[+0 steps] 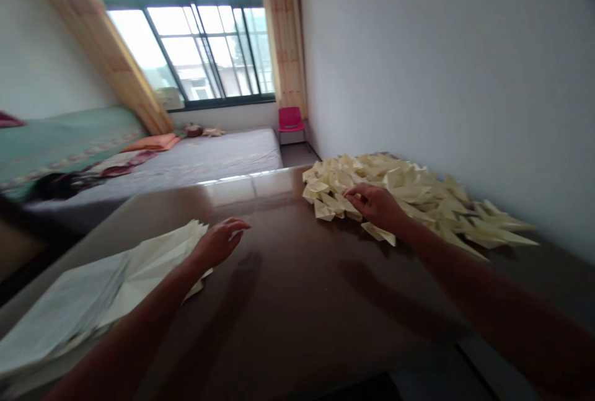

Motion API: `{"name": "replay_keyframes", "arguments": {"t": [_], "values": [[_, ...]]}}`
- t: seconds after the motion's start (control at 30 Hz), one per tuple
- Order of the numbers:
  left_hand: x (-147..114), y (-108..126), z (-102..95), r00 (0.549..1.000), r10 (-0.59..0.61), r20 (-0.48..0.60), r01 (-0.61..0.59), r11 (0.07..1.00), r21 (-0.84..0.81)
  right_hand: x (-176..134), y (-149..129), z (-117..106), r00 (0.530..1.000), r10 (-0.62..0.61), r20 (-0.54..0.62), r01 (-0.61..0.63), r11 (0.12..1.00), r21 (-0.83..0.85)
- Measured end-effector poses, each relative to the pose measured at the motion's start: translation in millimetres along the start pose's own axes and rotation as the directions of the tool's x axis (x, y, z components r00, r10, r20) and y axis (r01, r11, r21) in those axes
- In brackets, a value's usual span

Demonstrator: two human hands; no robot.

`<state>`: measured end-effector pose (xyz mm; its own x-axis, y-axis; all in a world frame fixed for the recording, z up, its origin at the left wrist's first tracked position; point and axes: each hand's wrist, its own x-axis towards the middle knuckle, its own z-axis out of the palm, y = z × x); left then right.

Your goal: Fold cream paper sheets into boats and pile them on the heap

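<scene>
My left hand point(222, 241) hovers over the table beside a stack of creased cream paper sheets point(153, 259); its fingers are stretched forward, with nothing in them. At the near left edge of the pile of folded cream paper pieces point(413, 187), my right hand point(374, 204) has its fingers bent and thumb and fingertips close together. Folded pieces lie right at those fingertips; whether one is pinched I cannot make out. One loose folded piece point(379, 233) lies on the table just below the right hand.
The brown glossy table point(288, 302) meets a white wall point(441, 66) on the right. Greyish printed sheets point(69, 305) lie at the left. Behind the table are a bed point(232, 150) and a pink chair point(290, 119), under a window point(204, 48) with curtains.
</scene>
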<state>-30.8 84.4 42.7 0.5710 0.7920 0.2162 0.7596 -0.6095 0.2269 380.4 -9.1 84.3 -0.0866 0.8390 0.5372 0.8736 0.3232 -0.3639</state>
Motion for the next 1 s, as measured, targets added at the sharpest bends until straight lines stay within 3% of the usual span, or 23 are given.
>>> {"name": "replay_keyframes", "arguments": {"t": [0.07,0.2,0.33,0.43,0.53,0.67,0.87,1.0], "values": [[-16.1,-17.5,-29.0,0.991,-0.131,-0.008,0.131,0.990,0.054,-4.1,-28.8,33.5,0.979,-0.130,0.160,0.116,0.989,0.091],[-64.5,-57.3,-66.0,0.944,-0.329,0.034,0.323,0.938,0.123,-13.2,-64.1,82.7,0.857,-0.346,0.381,0.272,0.933,0.235],[-108.4,-75.9,-68.1,0.897,-0.394,0.203,0.368,0.917,0.153,-19.7,-87.4,106.5,0.732,-0.463,0.500,0.367,0.886,0.283],[-125.6,-80.7,-62.1,0.846,-0.397,0.357,0.363,0.918,0.160,-24.2,-100.4,113.2,0.665,-0.505,0.550,0.405,0.863,0.302],[-131.5,-85.4,-60.7,0.800,-0.393,0.453,0.359,0.919,0.162,-27.6,-105.8,114.8,0.636,-0.516,0.574,0.412,0.855,0.314],[-130.9,-93.1,-66.1,0.791,-0.381,0.479,0.375,0.920,0.112,-29.2,-102.1,115.8,0.613,-0.514,0.600,0.391,0.857,0.335],[-133.1,-100.8,-76.1,0.848,-0.318,0.424,0.386,0.919,-0.082,-27.8,-98.1,120.7,0.579,-0.518,0.629,0.368,0.855,0.365],[-138.9,-100.4,-79.9,0.873,-0.325,0.362,0.389,0.913,-0.119,-25.6,-100.7,123.3,0.561,-0.542,0.625,0.362,0.840,0.404]]}}
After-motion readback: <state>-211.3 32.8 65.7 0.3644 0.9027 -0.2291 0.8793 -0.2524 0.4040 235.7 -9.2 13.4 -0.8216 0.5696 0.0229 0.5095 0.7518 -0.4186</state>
